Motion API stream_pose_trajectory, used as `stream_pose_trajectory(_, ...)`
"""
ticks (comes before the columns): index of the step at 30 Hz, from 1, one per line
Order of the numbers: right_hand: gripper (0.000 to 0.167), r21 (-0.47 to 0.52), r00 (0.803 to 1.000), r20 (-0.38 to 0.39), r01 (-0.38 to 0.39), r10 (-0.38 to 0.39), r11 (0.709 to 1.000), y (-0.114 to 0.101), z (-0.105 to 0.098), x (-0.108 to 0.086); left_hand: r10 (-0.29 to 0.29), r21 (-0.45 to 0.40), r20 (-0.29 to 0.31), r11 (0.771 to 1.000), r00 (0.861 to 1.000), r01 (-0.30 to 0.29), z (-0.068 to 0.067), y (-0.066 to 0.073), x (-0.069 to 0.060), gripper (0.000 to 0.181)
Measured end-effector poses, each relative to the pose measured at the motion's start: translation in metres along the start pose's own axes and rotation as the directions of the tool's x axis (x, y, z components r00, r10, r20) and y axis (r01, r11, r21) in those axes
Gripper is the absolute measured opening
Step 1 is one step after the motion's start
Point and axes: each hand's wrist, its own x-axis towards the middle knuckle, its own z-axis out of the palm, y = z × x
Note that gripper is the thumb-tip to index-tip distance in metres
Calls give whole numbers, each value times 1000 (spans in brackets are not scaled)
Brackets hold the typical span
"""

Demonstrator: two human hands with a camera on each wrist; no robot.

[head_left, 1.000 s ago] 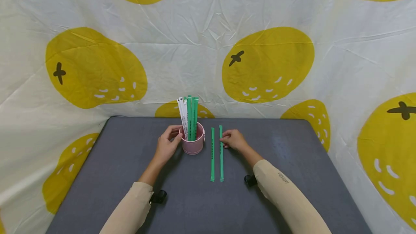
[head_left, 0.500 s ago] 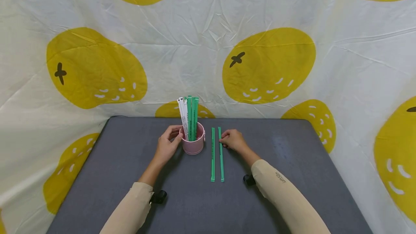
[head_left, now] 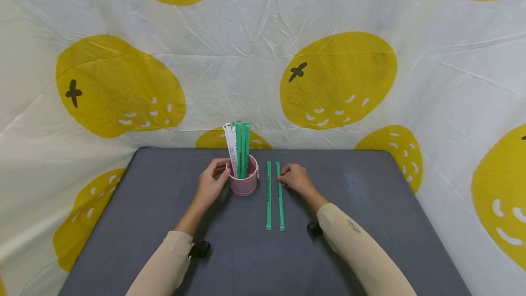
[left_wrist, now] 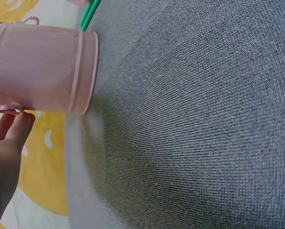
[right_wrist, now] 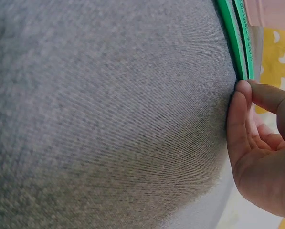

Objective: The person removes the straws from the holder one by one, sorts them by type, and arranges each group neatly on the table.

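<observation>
A small pink bucket (head_left: 243, 185) stands upright on the table, holding several white and green wrapped straws (head_left: 242, 150). My left hand (head_left: 210, 186) holds the bucket's left side, with thumb and fingers at its small side handle (left_wrist: 9, 108). To the bucket's right, two green wrapped straws lie lengthwise, side by side and apart. Nearer the bucket is the left straw (head_left: 269, 195). My right hand (head_left: 297, 178) pinches the right straw (head_left: 281, 204) near its upper end; the fingertips hide a bit of it in the right wrist view.
The dark grey table (head_left: 349, 250) has its far edge just behind the bucket. Behind it hangs a white cloth (head_left: 230, 86) printed with yellow fruit shapes. Each wrist wears a small black camera (head_left: 200, 249).
The right straw has shifted slightly in my right hand: its upper end slid a little toward me and its lower end swung slightly right. The left hand and bucket stay put.
</observation>
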Motion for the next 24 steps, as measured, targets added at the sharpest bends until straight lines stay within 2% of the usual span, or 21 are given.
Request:
stream_pose_trajectory(5,18,28,1000,13,-1,1,1000,1,1,2,-18,0,9,1000,1000,18,0,0,0,36)
stream_pose_trajectory(17,14,-33,999,26,23,-22,999,0,3,1,-16,-21,1,1000,1000,16,0,1,0,35)
stream_pose_trajectory(24,16,-31,1000,12,29,-28,999,1,4,-1,-2,-17,2,1000,1000,2,1,0,1,35)
